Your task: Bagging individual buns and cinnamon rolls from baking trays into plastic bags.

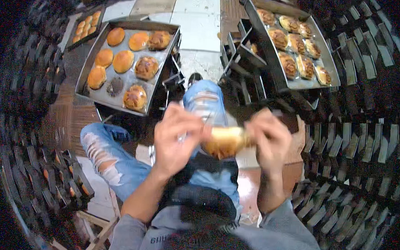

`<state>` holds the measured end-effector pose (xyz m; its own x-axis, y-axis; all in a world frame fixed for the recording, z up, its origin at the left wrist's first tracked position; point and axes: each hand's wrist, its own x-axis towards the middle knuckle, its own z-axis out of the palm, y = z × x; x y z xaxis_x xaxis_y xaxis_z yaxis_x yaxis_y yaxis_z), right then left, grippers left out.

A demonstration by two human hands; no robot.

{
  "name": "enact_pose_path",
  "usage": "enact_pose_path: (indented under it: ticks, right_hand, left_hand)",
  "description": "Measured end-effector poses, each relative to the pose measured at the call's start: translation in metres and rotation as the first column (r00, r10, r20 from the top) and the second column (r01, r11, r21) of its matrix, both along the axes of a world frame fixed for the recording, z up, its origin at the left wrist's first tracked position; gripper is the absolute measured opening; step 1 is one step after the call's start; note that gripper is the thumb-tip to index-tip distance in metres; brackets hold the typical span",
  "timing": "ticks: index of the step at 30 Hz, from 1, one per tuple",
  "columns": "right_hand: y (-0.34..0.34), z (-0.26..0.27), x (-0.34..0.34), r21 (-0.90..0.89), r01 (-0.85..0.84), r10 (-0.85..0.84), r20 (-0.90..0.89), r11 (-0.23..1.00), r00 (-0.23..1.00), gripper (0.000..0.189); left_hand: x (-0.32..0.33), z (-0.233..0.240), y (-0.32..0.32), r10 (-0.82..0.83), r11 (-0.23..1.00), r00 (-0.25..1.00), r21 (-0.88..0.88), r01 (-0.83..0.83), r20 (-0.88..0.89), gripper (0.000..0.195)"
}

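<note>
Between my two hands, above my lap, a browned bun [225, 141] is held up; it is blurred, and clear wrapping seems to stretch from its ends. My left hand [179, 137] pinches its left end, while my right hand [269, 137] grips at the right end. At the left, a metal tray [117, 102] lined with paper carries several round golden buns [123, 61] and several darker-topped buns [146, 68] that look wrapped. The tray at the right [274, 57] bears several shiny wrapped buns [296, 43] in rows.
Stacked dark trays [246, 49] stand beneath and beside the right tray. A smaller tray of buns [86, 28] lies at the far left. Tall stacks of trays rise on both sides, the right ones [348, 143] close to my arm. A wooden frame [102, 235] stands at lower left.
</note>
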<state>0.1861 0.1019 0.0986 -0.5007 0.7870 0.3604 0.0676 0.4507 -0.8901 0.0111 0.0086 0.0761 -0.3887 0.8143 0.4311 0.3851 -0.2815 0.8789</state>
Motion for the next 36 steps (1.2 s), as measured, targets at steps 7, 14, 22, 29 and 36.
enact_pose_path:
  ticks: [7, 14, 22, 29, 36]
  right_hand:
    - [-0.001, -0.059, 0.045, -0.487, 0.269, -0.159, 0.257, 0.831, 0.953, 0.015]
    - [-0.043, -0.089, 0.043, -0.633, 0.596, -0.453, 0.398, 0.493, 0.797, 0.027]
    - [-0.072, -0.026, -0.039, -0.951, 0.106, -0.464, -0.044, 0.291, 0.885, 0.039]
    - [-0.004, -0.031, -0.240, 0.005, 0.131, -0.127, -0.218, 0.991, 0.968, 0.049]
    - [-0.075, -0.159, -0.292, 0.553, -0.590, 0.075, 0.689, 0.589, 0.721, 0.029]
  left_hand:
    - [0.011, -0.044, -0.021, 0.074, 0.934, 0.899, -0.347, 0.089, 0.431, 0.009]
    - [0.048, -0.092, -0.040, 0.204, 0.778, 0.734, -0.562, 0.279, 0.647, 0.026]
    - [0.039, -0.044, -0.030, -0.059, 0.900, 0.413, -0.130, 0.416, 0.909, 0.020]
    - [-0.049, -0.076, -0.090, 0.330, 0.928, 0.873, -0.293, -0.230, 0.360, 0.025]
    - [-0.015, -0.189, -0.136, -0.178, 0.443, 0.915, -0.860, -0.254, -0.362, 0.014]
